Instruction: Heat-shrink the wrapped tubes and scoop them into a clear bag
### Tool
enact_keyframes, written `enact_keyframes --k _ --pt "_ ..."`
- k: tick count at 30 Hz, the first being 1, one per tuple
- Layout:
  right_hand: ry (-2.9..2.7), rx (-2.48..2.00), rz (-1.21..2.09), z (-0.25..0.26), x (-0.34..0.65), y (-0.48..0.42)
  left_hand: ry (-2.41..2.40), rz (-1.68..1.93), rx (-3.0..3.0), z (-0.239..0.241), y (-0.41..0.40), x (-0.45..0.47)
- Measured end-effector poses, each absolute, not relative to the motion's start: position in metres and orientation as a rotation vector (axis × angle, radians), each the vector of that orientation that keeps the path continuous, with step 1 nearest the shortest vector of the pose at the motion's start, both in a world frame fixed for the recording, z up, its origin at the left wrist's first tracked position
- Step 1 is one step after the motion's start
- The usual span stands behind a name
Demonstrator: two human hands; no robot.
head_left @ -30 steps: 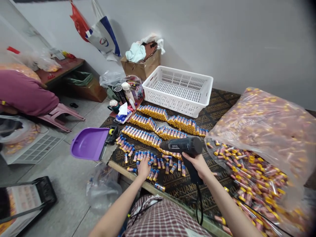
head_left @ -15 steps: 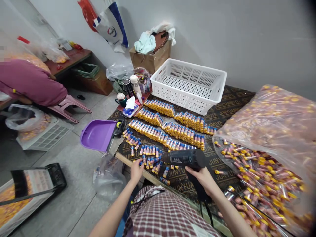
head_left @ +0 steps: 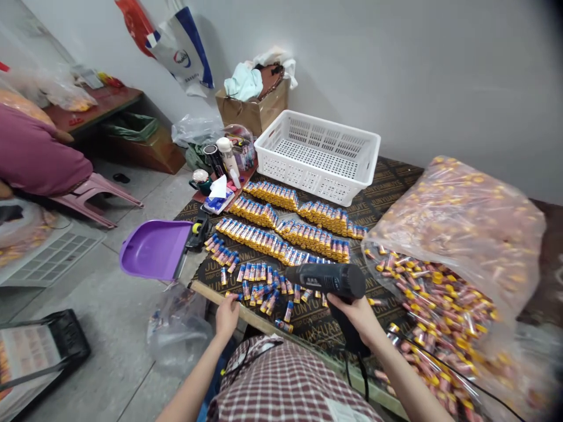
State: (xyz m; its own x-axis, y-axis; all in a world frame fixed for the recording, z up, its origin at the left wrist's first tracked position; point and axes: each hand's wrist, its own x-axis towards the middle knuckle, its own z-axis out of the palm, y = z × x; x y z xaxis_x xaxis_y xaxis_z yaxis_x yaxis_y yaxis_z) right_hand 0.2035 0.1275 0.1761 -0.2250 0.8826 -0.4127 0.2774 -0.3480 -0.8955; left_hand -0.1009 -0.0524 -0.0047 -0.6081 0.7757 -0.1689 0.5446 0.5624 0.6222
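Observation:
My right hand is wrapped round the handle of a black heat gun, whose barrel points left over the loose tubes. Close to the table's front edge, my left hand has its fingers pinched on a small tube, mostly hidden by the fingertips. Between the hands lie scattered small clear tubes with blue and yellow ends and printed labels. Behind them, similar tubes stand packed in long rows. To the right, a big clear plastic bag spills many pinkish tubes with yellow caps.
A white plastic basket stands at the back against the wall. Cups, a bottle and tissues sit at the back left. A purple dustpan is beside the table. A cable crosses the right side. Another person sits far left.
The view has turned a little to the right. The heat gun has shifted slightly right over the tubes, and my left hand has drawn a little toward me at the table edge.

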Motion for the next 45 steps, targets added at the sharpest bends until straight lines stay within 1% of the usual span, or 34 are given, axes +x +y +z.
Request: enact_keyframes --k 3,6,10,15,19,22,24,26,28,33,37,39,43,45 --pt "-1.189 -1.591 1.565 0.182 0.225 0.139 2.329 0.708 1.192 0.001 -0.027 -0.098" --pt "-1.047 -1.641 1.526 0.187 0.256 0.144 2.219 0.745 1.399 0.013 0.015 -0.085" --pt "-0.900 -1.730 1.398 0.187 0.310 0.138 2.027 0.754 1.666 0.035 0.084 -0.050" --pt "-0.806 -1.804 1.266 0.185 0.358 0.124 1.892 0.643 1.836 0.052 0.150 0.004" --pt "-0.705 -1.813 1.318 0.183 0.362 0.122 1.819 0.545 1.931 0.049 0.181 0.049" --pt "-0.613 -1.773 1.402 0.179 0.358 0.125 1.668 0.470 2.059 0.043 0.200 0.085" --pt "-0.596 -1.755 1.417 0.177 0.358 0.126 1.549 0.346 2.138 0.037 0.210 0.104" --pt "-0.625 -1.761 1.396 0.177 0.360 0.127 1.474 0.187 2.185 0.033 0.214 0.115" --pt "-0.666 -1.766 1.365 0.177 0.364 0.126 1.457 0.116 2.222 0.032 0.208 0.116" --pt "-0.686 -1.774 1.367 0.172 0.374 0.125 1.284 0.274 2.385 0.048 0.146 0.094" --pt "-0.651 -1.781 1.436 0.166 0.373 0.130 1.061 0.274 2.450 0.060 0.100 0.078" --pt "-0.662 -1.752 1.459 0.165 0.368 0.133 1.155 0.321 2.417 0.059 0.099 0.072" --pt "-0.714 -1.722 1.504 0.169 0.352 0.139 1.709 0.603 2.107 0.049 0.121 0.061" --pt "-0.761 -1.693 1.528 0.171 0.342 0.142 1.912 0.729 1.912 0.046 0.130 0.053"
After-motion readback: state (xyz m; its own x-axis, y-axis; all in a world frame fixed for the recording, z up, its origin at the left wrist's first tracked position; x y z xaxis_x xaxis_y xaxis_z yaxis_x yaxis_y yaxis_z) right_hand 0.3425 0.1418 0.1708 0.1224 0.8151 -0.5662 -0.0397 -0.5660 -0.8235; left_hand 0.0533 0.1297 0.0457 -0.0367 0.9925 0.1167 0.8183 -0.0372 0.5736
